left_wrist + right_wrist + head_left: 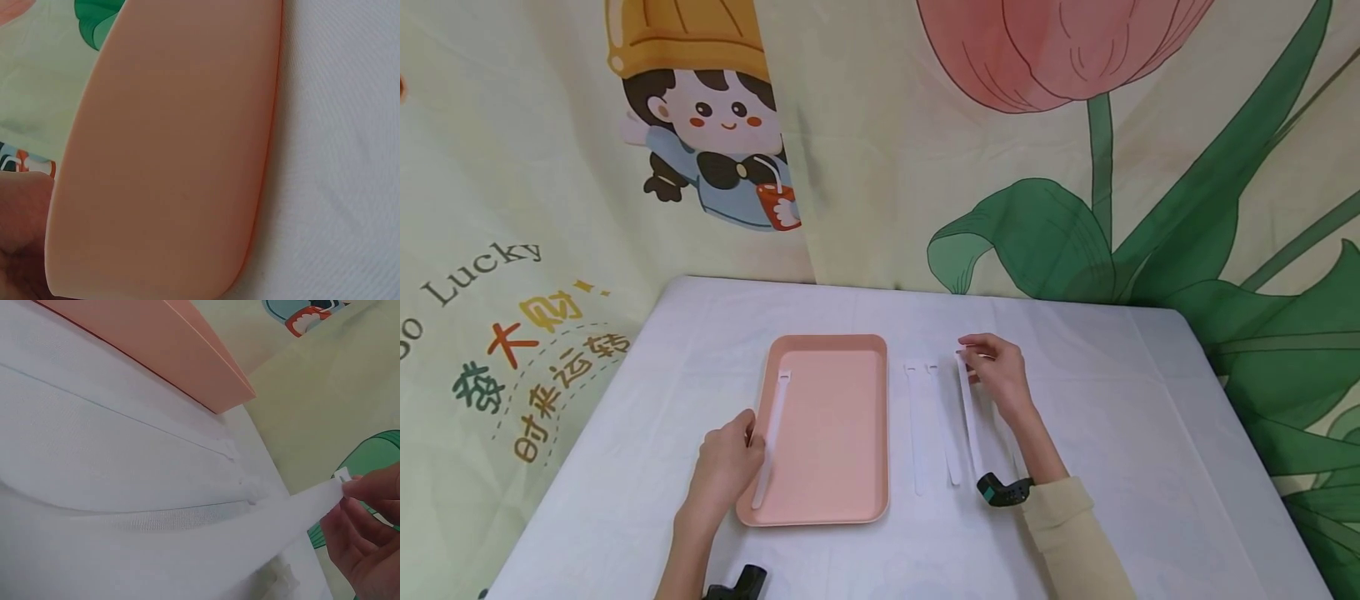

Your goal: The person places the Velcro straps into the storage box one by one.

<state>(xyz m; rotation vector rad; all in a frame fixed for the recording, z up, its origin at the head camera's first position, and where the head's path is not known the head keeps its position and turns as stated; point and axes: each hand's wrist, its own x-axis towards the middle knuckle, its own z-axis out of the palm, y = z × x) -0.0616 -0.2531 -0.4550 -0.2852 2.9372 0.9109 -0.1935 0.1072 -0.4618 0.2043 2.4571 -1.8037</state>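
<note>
At the left edge of a pink rectangular tray point(835, 433), my left hand point(727, 457) holds the rim with curled fingers. One white strap point(772, 442) with a slotted end lies lengthwise inside the tray, along its left side. My right hand point(997, 371) pinches another white strap point(967, 408) by its slotted far end, between thumb and fingers. That end is lifted in the right wrist view, and the strap point(294, 519) slants down toward the camera. The tray's outer wall point(169, 150) fills much of the left wrist view.
Two more white straps, one nearer the tray point(913, 433) and one beside it point(943, 433), lie on the white-covered table point(1150, 417). A printed curtain point(865, 167) hangs behind the table's back edge.
</note>
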